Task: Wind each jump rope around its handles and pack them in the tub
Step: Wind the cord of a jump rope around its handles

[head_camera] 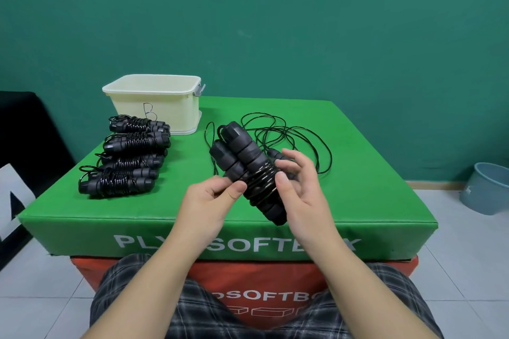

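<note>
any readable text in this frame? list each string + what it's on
"B", handwritten, on the front wall of the cream tub.
"PLY" then "SOFTB", a hidden letter, and "X", white print on the front face of the green soft box; the person's forearms cover the missing letters.
"OSOFTBO", white print on the red box underneath; both ends are cut off by the legs.
The white marks on the black panel at left cannot be read.

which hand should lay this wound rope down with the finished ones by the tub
Left, probably. The left hand already pinches the wound rope, and the row of finished bundles and the tub lie on its side. The right hand only touches the coils with loose fingers.
</note>
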The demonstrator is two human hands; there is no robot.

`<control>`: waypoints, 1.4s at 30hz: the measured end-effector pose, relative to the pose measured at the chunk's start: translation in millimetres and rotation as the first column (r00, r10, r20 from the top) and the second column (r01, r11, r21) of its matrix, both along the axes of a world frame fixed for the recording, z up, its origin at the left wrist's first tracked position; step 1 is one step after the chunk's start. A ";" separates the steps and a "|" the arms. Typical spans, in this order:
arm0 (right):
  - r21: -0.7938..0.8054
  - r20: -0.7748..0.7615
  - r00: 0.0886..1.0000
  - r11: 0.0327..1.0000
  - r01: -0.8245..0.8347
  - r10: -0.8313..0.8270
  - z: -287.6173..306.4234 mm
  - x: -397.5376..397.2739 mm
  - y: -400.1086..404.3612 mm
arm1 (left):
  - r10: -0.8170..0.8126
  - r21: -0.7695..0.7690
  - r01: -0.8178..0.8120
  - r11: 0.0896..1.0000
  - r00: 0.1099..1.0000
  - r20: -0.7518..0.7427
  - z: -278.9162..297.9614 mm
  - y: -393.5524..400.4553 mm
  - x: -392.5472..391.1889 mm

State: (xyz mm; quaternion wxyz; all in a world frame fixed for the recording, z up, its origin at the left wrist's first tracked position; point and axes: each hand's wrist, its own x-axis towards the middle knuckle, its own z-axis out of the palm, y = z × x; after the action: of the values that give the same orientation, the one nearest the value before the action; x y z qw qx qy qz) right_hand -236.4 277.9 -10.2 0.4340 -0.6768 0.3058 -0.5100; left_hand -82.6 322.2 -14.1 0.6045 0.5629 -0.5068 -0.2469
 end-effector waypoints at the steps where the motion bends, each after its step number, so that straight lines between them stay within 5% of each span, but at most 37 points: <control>1: -0.096 -0.054 0.997 0.994 0.046 -0.052 0.3 -0.8 -0.1 | 0.039 0.000 -0.039 0.999 0.999 0.030 0.9 0.4 -1.7; 4: -0.288 -0.150 0.976 0.951 0.109 -0.157 1.4 0.4 -0.3 | 0.106 -0.024 -0.104 0.994 0.990 0.093 3.9 1.1 -4.9; 9: -0.253 -0.258 0.959 0.966 0.050 -0.117 6.0 -0.4 1.5 | 0.170 -0.096 -0.155 0.983 0.972 0.164 6.9 4.1 -5.8; 14: -0.308 -0.540 0.819 0.951 0.023 -0.195 5.1 -0.2 2.0 | 0.154 -0.104 -0.131 0.986 0.952 0.264 6.8 3.7 -8.6; 18: -0.310 -0.497 0.823 0.942 0.126 -0.274 3.5 -0.9 -0.6 | 0.032 -0.028 -0.024 0.999 0.944 0.328 0.7 3.0 -10.5; 27: -0.052 -0.376 0.924 0.997 0.053 -0.069 10.8 -5.0 -0.4 | -0.007 -0.114 0.045 0.992 0.948 0.318 -4.8 0.9 3.0; 35: 0.314 0.088 0.980 0.928 -0.198 0.179 10.6 1.2 6.6 | -0.124 -0.047 0.122 0.991 0.991 -0.054 -15.9 -7.3 4.3; 42: 0.326 0.144 0.946 0.889 -0.322 0.290 8.9 2.8 10.6 | -0.220 0.031 0.229 0.973 0.961 -0.170 -18.5 -9.1 8.8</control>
State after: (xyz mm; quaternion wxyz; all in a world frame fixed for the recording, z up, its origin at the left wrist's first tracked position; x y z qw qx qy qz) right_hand -233.5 288.5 -1.2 0.6344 -0.6059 0.2598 -0.4037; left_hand -73.9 313.1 -32.7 0.5983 0.4942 -0.5091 -0.3723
